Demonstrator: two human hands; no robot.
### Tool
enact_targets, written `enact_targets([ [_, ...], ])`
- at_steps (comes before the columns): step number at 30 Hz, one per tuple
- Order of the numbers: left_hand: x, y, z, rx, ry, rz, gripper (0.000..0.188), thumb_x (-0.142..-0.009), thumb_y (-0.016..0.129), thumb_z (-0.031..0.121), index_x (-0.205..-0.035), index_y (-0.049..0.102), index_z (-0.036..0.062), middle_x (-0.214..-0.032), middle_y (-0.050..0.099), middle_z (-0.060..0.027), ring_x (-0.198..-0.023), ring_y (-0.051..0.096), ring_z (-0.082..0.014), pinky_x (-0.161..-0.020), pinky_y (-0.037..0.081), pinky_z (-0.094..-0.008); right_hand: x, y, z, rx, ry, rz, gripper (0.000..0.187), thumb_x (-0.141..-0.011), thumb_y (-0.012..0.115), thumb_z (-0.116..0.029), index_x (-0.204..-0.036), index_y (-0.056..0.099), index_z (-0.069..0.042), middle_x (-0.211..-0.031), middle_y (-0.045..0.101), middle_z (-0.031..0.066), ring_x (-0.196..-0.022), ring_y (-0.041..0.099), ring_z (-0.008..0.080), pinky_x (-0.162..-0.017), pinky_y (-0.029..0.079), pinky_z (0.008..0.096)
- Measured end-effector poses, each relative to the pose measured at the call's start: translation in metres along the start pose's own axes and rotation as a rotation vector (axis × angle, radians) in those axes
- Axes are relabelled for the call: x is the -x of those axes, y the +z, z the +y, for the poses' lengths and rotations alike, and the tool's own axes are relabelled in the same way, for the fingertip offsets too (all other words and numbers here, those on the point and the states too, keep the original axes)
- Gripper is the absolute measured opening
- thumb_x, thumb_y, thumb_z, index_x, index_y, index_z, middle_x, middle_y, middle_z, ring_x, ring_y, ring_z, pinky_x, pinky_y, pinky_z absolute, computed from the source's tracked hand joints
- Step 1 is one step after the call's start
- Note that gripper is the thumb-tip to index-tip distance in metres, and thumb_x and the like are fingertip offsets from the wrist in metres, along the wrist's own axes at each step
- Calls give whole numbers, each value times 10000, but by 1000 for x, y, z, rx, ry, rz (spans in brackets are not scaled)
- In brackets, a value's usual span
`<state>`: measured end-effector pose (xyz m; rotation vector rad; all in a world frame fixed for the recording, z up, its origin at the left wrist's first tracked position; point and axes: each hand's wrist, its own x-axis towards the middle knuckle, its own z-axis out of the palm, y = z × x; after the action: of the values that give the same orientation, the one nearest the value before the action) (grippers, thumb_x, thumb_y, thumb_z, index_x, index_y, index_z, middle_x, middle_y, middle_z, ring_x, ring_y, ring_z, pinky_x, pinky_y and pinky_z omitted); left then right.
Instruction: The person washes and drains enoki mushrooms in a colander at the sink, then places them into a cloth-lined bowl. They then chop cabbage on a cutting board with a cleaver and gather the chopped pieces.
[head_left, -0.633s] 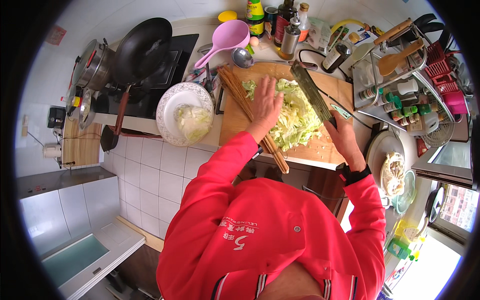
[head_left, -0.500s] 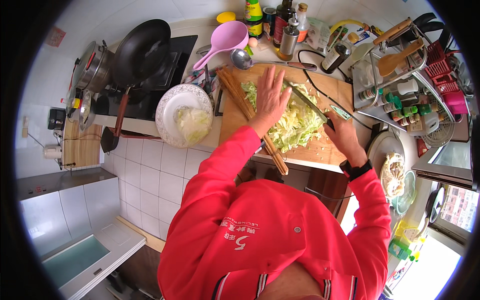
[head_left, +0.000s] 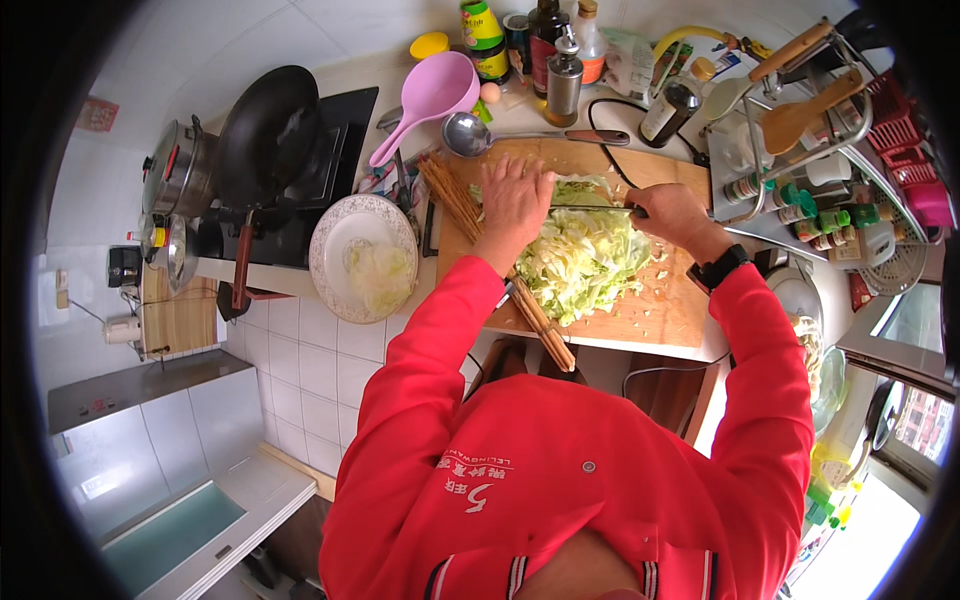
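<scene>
A heap of shredded pale green cabbage (head_left: 580, 260) lies on the wooden cutting board (head_left: 670, 310). My right hand (head_left: 680, 218) is closed around the dark handle of a kitchen knife (head_left: 590, 208). Its blade lies nearly level, left to right, across the far part of the heap. At the blade's left end, my left hand (head_left: 512, 205) rests with bent fingers on the far-left cabbage, thumb near the blade. Beneath my left wrist runs a bundle of long thin brown sticks (head_left: 540, 318), slanting along the board's left side. The cabbage under my left fingers is mostly hidden.
Left of the board, a patterned white plate (head_left: 330, 230) holds more cabbage. Behind lie a ladle (head_left: 468, 134) and a pink dipper (head_left: 440, 85), with several bottles (head_left: 565, 80) nearby. A spice rack (head_left: 745, 200) stands right; a black wok (head_left: 270, 130) is on the stove at left.
The knife has turned from slanted to nearly level. My left fingers have drawn in from stretched out to bent. The whole view has shifted slightly.
</scene>
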<state>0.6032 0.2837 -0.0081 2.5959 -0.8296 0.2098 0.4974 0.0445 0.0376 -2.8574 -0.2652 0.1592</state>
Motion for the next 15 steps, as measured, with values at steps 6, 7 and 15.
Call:
enact_targets([
  [6, -7, 14, 5, 55, -26, -212, 316, -886, 518, 338, -963, 679, 77, -1009, 624, -135, -1048, 528, -332, -955, 338, -541, 5, 47, 19, -23, 59, 44, 197, -760, 609, -216, -901, 679, -98, -763, 655, 139, -719, 637, 327, -650, 504, 444],
  [7, -3, 7, 8, 9, 48, -73, 253, -831, 565, 304, -845, 675, 77, -925, 615, -130, -965, 537, -327, -881, 366, -531, 8, 40, 16, -4, 33, 29, 193, -763, 610, -210, -897, 676, -88, -767, 652, 148, -727, 635, 331, -651, 501, 445],
  [15, 11, -43, 23, 184, 2, 49, 516, -960, 390, 420, -1226, 575, 17, -1306, 497, -192, -1274, 394, -364, -1096, 206, -555, 25, -52, -25, -23, 0, 24, 135, -739, 649, -136, -852, 663, -63, -721, 622, 167, -678, 618, 351, -593, 481, 414],
])
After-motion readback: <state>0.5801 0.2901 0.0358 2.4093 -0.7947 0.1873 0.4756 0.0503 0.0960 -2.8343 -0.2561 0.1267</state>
